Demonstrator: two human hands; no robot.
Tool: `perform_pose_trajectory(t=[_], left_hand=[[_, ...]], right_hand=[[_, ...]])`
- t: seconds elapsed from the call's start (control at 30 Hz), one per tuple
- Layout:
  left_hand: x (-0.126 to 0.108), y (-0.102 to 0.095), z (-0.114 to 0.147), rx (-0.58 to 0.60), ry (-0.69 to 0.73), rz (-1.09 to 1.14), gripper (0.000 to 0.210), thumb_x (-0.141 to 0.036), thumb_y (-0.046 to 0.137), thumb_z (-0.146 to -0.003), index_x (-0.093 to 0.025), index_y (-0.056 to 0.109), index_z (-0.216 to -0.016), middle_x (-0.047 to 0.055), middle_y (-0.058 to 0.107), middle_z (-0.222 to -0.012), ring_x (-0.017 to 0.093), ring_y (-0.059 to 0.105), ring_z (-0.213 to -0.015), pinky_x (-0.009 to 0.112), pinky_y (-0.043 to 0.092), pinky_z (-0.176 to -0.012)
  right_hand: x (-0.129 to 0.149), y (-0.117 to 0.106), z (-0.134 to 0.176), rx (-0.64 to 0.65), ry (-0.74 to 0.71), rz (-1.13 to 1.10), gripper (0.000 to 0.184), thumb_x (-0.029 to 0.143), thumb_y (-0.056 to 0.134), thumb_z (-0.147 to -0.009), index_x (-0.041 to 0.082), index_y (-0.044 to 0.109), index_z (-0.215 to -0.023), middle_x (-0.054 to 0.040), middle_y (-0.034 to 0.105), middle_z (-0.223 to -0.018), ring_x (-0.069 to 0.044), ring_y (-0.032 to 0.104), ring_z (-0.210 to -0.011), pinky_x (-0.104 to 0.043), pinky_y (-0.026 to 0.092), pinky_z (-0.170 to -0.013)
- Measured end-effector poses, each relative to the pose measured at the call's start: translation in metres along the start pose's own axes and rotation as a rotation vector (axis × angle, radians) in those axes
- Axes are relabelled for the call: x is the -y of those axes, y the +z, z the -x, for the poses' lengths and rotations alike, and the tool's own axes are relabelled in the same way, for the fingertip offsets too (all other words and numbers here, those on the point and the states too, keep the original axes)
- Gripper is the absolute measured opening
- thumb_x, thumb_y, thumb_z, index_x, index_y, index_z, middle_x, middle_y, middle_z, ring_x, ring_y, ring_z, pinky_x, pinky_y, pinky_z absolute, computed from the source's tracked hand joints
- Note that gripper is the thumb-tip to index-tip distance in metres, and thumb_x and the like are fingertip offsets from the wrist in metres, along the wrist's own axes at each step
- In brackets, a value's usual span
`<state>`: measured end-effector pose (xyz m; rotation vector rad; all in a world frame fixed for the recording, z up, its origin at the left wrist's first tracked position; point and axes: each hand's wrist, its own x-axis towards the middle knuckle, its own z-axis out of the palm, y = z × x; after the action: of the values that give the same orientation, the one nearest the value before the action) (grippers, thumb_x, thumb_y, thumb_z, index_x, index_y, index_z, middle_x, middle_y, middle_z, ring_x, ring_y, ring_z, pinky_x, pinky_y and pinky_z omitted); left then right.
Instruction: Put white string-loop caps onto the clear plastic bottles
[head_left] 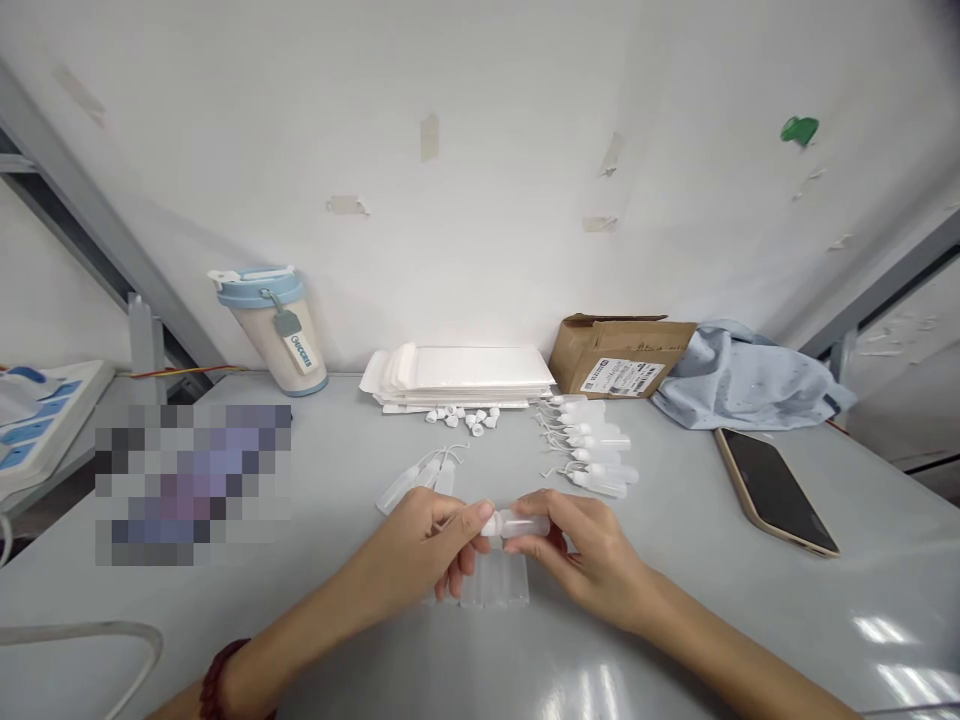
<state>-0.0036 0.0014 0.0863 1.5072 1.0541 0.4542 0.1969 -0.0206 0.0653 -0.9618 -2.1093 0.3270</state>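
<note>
A small translucent plastic bottle (529, 525) lies sideways between my two hands. My right hand (589, 545) grips its body between thumb and fingers. My left hand (442, 535) pinches the white cap (491, 525) at the neck end, its fingertips partly covering it. Several clear bottles (495, 580) lie side by side on the table just below my hands. Beyond my left hand are a few bottles with thin white tips (420, 475). A group of similar bottles with tips (596, 445) sits beyond my right hand.
Loose white caps (478, 420) are scattered before a stack of white padded envelopes (480, 370). Along the wall stand a tumbler (281, 335), a cardboard box (630, 355) and a blue cloth (742, 375). A phone (776, 490) lies right; a blurred purple item (199, 480) lies left.
</note>
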Motion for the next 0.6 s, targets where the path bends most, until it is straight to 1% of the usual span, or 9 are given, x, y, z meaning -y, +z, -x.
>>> perform_pose_trajectory(t=[0.03, 0.1, 0.2, 0.27, 0.33, 0.43, 0.5, 0.53, 0.6], left_hand=[[0.000, 0.000, 0.000, 0.020, -0.003, 0.017, 0.049, -0.053, 0.041, -0.084, -0.015, 0.054, -0.057, -0.002, 0.051, -0.049, 0.010, 0.047, -0.041, 0.021, 0.040, -0.043], [0.000, 0.001, 0.001, 0.009, 0.051, -0.022, 0.043, -0.049, 0.043, -0.085, -0.016, 0.054, -0.060, -0.002, 0.052, -0.052, 0.010, 0.050, -0.047, 0.021, 0.042, -0.047], [-0.001, 0.002, 0.003, -0.084, 0.241, -0.272, 0.033, -0.039, 0.044, -0.087, -0.017, 0.057, -0.068, 0.000, 0.056, -0.063, 0.012, 0.052, -0.059, 0.021, 0.041, -0.054], [0.001, 0.002, 0.003, -0.141, 0.364, -0.432, 0.029, -0.034, 0.042, -0.089, -0.017, 0.060, -0.074, 0.002, 0.058, -0.069, 0.013, 0.050, -0.062, 0.022, 0.039, -0.055], [0.004, 0.003, 0.003, -0.168, 0.459, -0.512, 0.025, -0.030, 0.041, -0.090, -0.017, 0.061, -0.082, 0.003, 0.059, -0.071, 0.013, 0.050, -0.063, 0.023, 0.038, -0.057], [0.008, 0.004, 0.003, -0.178, 0.573, -0.552, 0.023, -0.025, 0.039, -0.091, -0.018, 0.060, -0.093, 0.005, 0.061, -0.079, 0.014, 0.052, -0.067, 0.024, 0.040, -0.062], [0.008, 0.004, 0.003, -0.190, 0.594, -0.539, 0.022, -0.025, 0.039, -0.091, -0.019, 0.060, -0.095, 0.005, 0.062, -0.083, 0.014, 0.053, -0.069, 0.024, 0.041, -0.063], [0.007, 0.004, 0.003, -0.195, 0.570, -0.517, 0.021, -0.026, 0.041, -0.090, -0.019, 0.060, -0.095, 0.005, 0.063, -0.083, 0.014, 0.054, -0.070, 0.024, 0.041, -0.063], [0.003, 0.004, 0.003, -0.190, 0.453, -0.445, 0.023, -0.031, 0.042, -0.090, -0.020, 0.062, -0.091, 0.003, 0.064, -0.082, 0.014, 0.055, -0.069, 0.023, 0.041, -0.062]], right_hand=[[0.000, -0.001, 0.000, -0.001, -0.002, 0.000, 0.020, 0.033, 0.052, -0.088, 0.014, 0.057, -0.092, -0.0012, 0.059, -0.062, -0.008, 0.046, -0.046, -0.019, 0.040, -0.043], [0.001, -0.002, -0.001, 0.006, 0.023, -0.006, 0.020, 0.033, 0.054, -0.088, 0.014, 0.058, -0.091, 0.0005, 0.057, -0.058, -0.008, 0.045, -0.045, -0.019, 0.039, -0.043], [0.002, -0.005, -0.003, 0.036, 0.094, -0.047, 0.021, 0.034, 0.055, -0.086, 0.014, 0.059, -0.088, 0.0035, 0.051, -0.052, -0.008, 0.043, -0.044, -0.020, 0.038, -0.043], [0.004, -0.007, -0.004, 0.066, 0.158, -0.096, 0.021, 0.036, 0.057, -0.085, 0.015, 0.060, -0.085, 0.0039, 0.051, -0.051, -0.009, 0.043, -0.045, -0.020, 0.037, -0.043], [0.005, -0.009, -0.006, 0.091, 0.220, -0.136, 0.022, 0.038, 0.057, -0.084, 0.016, 0.060, -0.082, 0.0040, 0.051, -0.052, -0.009, 0.043, -0.046, -0.020, 0.037, -0.044], [0.006, -0.011, -0.009, 0.115, 0.271, -0.179, 0.025, 0.041, 0.058, -0.083, 0.017, 0.059, -0.076, 0.0040, 0.052, -0.053, -0.008, 0.042, -0.046, -0.019, 0.037, -0.044], [0.005, -0.012, -0.010, 0.126, 0.293, -0.212, 0.027, 0.043, 0.059, -0.081, 0.017, 0.059, -0.074, 0.0037, 0.053, -0.054, -0.008, 0.041, -0.046, -0.019, 0.036, -0.044], [0.005, -0.012, -0.010, 0.126, 0.302, -0.222, 0.027, 0.043, 0.060, -0.081, 0.017, 0.059, -0.075, 0.0035, 0.054, -0.055, -0.008, 0.041, -0.047, -0.019, 0.036, -0.044], [0.004, -0.012, -0.009, 0.113, 0.303, -0.215, 0.026, 0.042, 0.062, -0.080, 0.017, 0.060, -0.077, 0.0031, 0.055, -0.056, -0.008, 0.042, -0.047, -0.019, 0.037, -0.044]])
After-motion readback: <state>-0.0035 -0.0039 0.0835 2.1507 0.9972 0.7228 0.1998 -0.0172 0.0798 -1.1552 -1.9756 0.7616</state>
